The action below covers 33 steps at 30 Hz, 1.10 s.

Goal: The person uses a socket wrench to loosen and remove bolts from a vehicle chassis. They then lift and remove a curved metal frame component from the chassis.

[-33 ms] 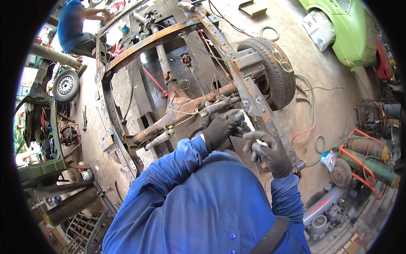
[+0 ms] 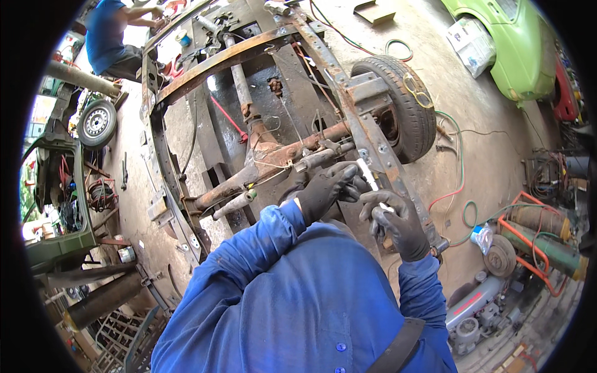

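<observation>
Both my hands wear dark gloves and meet close together, just in front of my chest, over the near end of a rusty vehicle frame. My right hand is curled around a slim white stick, shaped like a marker pen; its kind is not certain. One end points up and away, and a white bit shows between the right fingers. My left hand is closed with bent fingers beside the stick; whatever it may hold is hidden. Beyond the hands lies a rusty axle with a grey cylinder by it.
A tyre with yellow-rimmed glasses on it is at the frame's right. Hoses run over the floor. A green car body stands far right, a loose wheel far left. Another person in blue crouches at the far left.
The white stick has tilted slightly and shifted a little right, showing more clearly apart from the left fingers. Both hands have barely moved.
</observation>
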Tool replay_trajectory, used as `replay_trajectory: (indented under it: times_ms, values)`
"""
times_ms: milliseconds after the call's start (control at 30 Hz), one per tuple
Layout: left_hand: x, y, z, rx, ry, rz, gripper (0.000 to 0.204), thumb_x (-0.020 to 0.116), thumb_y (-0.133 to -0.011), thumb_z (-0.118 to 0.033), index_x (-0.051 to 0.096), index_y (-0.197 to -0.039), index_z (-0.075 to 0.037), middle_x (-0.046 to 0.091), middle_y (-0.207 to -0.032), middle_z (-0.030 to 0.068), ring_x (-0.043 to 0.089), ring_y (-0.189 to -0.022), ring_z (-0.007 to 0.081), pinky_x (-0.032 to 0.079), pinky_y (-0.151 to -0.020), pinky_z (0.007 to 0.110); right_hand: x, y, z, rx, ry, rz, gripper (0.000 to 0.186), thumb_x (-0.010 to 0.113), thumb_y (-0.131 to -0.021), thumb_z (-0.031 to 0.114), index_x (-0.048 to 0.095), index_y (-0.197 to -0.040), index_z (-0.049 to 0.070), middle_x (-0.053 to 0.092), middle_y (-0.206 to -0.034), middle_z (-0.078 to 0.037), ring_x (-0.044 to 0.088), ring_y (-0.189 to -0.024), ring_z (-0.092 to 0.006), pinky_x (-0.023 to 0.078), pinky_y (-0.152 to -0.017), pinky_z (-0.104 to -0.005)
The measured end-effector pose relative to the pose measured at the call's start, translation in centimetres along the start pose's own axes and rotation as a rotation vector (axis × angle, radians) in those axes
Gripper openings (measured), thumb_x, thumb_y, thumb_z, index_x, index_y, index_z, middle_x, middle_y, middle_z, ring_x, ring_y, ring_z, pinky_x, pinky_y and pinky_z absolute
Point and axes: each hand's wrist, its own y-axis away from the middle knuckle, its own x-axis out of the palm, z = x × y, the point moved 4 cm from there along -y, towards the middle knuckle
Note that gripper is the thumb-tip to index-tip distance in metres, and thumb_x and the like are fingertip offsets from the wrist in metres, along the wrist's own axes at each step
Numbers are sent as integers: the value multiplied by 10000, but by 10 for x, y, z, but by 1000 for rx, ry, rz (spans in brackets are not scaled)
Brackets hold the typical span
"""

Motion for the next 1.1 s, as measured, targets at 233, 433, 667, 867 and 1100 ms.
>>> replay_trajectory:
  times_ms: [233, 433, 667, 867, 1100]
  values:
    - [-89, -15, 55, -140, 489, -74, 375, 415, -1176, -302, 562, -1444, -84, 675, -1147, 92, 704, -980, 178, 596, -910, 335, -29, -109, 16, -221, 252, -349, 278, 660, -1046, 192, 677, -1283, 49, 654, -902, 20, 568, -699, -20, 420, -599, -189]
    - [-170, -29, 70, -40, 195, -257, 334, 458, -1139, -206, 558, -1437, -92, 683, -1136, 103, 720, -950, 184, 601, -819, 321, -94, -271, 28, -382, 537, -661, 331, 713, -1020, 143, 681, -1326, 20, 715, -1057, -52, 659, -879, -109, 539, -780, -262]
    - [-218, -88, 80, 13, 51, -379, 400, 587, -1083, -346, 636, -1320, -28, 716, -1094, 122, 710, -909, 197, 572, -816, 328, -110, -408, 11, -423, 1294, -640, 327, 725, -951, 218, 736, -1253, 93, 764, -1127, -164, 734, -1041, -329, 561, -943, -444]
    - [-231, -180, 90, 35, -391, -347, 432, 660, -1044, -283, 601, -1378, -16, 650, -1316, 171, 732, -986, 223, 574, -890, 335, -104, -426, 5, -448, 1278, -615, 264, 712, -922, 174, 768, -1176, 136, 771, -1070, -147, 738, -1002, -343, 578, -896, -465]
    - [-201, -284, 109, 250, -623, -449, 366, 670, -941, -137, 644, -1297, -54, 644, -1240, 219, 693, -1090, 391, 560, -954, 464, -106, -429, 4, -435, 1409, -577, 236, 711, -927, 197, 780, -1152, 176, 757, -1051, -118, 717, -974, -337, 534, -921, -486]
